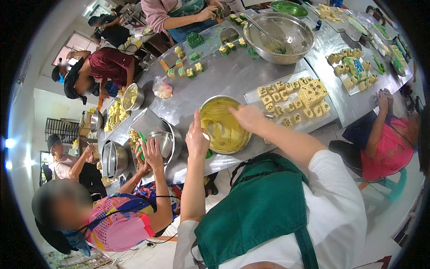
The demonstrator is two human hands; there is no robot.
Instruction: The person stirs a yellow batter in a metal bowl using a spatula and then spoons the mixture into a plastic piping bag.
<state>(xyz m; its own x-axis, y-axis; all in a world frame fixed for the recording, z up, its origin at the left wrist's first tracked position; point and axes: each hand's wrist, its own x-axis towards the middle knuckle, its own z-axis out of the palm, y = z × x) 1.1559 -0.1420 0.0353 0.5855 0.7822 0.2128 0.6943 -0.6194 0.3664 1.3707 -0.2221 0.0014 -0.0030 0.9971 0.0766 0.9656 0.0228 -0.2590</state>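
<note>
A metal mixing bowl (224, 125) of yellow batter or cream stands on the steel table in front of me. My right hand (247, 117) is over the bowl's right rim, closed around a whisk (218, 110) whose wires lie in the yellow mix. Part of a metal handle shows to the right of that hand. My left hand (197, 138) is at the bowl's left rim, with the index finger extended and the other fingers curled; whether it grips the rim is hard to tell. A small white thing shows beside its fingers.
Right of the bowl lies a tray of cut cake cubes (268, 98). A large steel bowl (278, 38) with another whisk stands at the back. Nested metal bowls (176, 141) are to the left, beside a co-worker's hands (153, 153). A plastic bag (162, 88) lies behind.
</note>
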